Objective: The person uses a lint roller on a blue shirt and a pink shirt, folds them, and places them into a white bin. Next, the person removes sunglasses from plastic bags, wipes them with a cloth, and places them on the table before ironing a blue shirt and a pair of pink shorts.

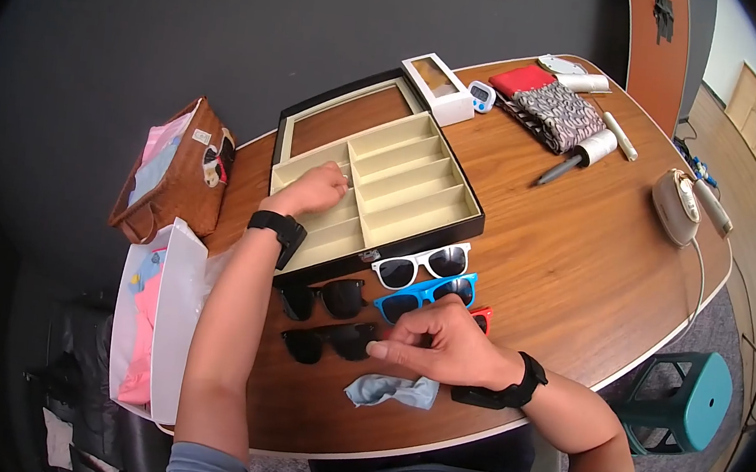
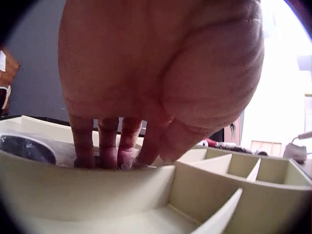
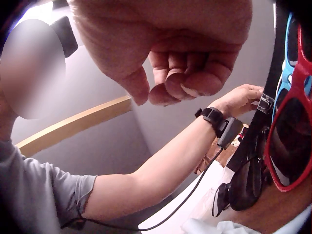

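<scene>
My left hand [image 1: 314,190] reaches into the left column of a cream-lined display case [image 1: 419,238]. In the left wrist view its fingers go down behind a divider and grip clear-wrapped sunglasses, one dark lens [image 2: 27,148] showing; the rest is hidden. Loosely curled and holding nothing, my right hand [image 1: 445,344] hovers over the sunglasses in front of the case. White sunglasses [image 1: 399,273], blue sunglasses [image 1: 401,307] and red sunglasses [image 3: 274,170] form one row, partly covered by that hand. Black sunglasses [image 1: 342,298] and a second black pair [image 1: 304,345] lie left of them.
A pale blue cloth [image 1: 394,392] lies near the front edge. At the left stand a white bin [image 1: 180,326] and a brown basket [image 1: 197,157] with fabric. Behind the case are a white box [image 1: 452,106] and timer [image 1: 481,97]. Folded fabric [image 1: 552,111] and an iron [image 1: 674,207] sit right.
</scene>
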`<act>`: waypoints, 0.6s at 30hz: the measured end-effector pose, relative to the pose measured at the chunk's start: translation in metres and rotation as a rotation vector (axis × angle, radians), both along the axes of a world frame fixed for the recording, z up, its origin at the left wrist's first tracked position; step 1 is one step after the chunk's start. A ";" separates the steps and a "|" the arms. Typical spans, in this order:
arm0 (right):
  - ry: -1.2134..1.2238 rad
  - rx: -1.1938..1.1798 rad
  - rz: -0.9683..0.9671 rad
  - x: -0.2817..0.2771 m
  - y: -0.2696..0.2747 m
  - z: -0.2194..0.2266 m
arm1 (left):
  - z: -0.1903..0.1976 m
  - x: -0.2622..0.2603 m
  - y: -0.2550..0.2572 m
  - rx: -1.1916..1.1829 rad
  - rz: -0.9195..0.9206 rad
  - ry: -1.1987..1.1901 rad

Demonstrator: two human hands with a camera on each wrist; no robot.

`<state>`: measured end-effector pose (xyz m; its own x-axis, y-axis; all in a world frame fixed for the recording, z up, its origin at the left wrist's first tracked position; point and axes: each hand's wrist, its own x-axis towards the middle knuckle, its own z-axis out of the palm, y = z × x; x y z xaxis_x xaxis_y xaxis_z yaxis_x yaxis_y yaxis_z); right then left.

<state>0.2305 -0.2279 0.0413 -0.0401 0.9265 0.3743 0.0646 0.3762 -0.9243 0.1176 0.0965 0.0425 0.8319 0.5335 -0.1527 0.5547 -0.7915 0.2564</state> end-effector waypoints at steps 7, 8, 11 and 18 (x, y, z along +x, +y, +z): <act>0.013 -0.002 -0.033 0.001 0.001 -0.002 | 0.003 -0.016 -0.031 0.011 -0.022 -0.293; 0.015 -0.013 -0.023 0.001 0.001 -0.003 | 0.011 -0.021 -0.045 0.115 0.002 -0.345; 0.040 -0.001 -0.123 0.000 0.003 -0.008 | 0.044 -0.039 -0.106 0.231 -0.044 -0.471; 0.082 -0.057 -0.205 0.002 0.004 -0.004 | 0.042 -0.106 -0.210 0.101 -0.081 -0.368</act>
<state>0.2327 -0.2243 0.0373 0.1799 0.9316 0.3158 0.0586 0.3103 -0.9488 0.0118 -0.1132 0.0842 0.8614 0.4607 0.2140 0.3745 -0.8606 0.3452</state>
